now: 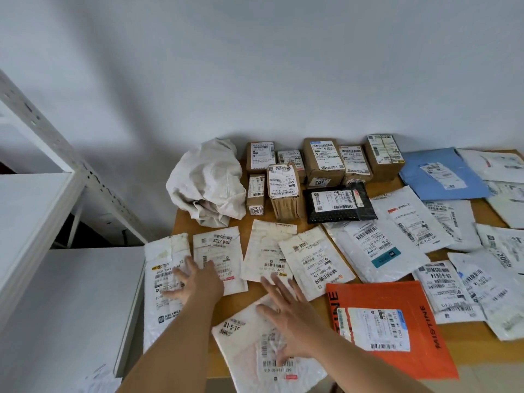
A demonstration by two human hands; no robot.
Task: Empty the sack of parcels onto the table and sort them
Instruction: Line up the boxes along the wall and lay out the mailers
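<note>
A plain white wall backs a tan wooden surface (482, 333) covered with parcels. The left hand (195, 279) lies flat with straight, spread fingers on the long white padded mailer (164, 282) at the near left edge, grasping nothing; its thumb side reaches over the neighbouring white mailer marked 76-6-2609 (218, 256). The right hand (286, 310) is also released, its fingers straight and fanned, resting on the near white plastic mailer marked 81-5-1 (255, 350), with the fingertips reaching the near edge of a stained white paper envelope (268, 251). Just right of that envelope lies another tilted white envelope (314, 262). To the right of the right hand sits a flat orange MISTINE mailer (397, 324) with a white label. Further right, several white plastic mailers (465, 290) overlap each other. In the middle of the surface is a black bubble mailer (337, 205), and beyond it, along the wall, stands a row of brown cardboard boxes (323, 160) with white shipping labels. A light blue plastic mailer (442, 171) lies at the far right. The crumpled off-white sack (207, 182) sits slumped at the far left corner of the surface, just beside the boxes. Left of the surface stands a white metal shelving unit (37, 199).
</note>
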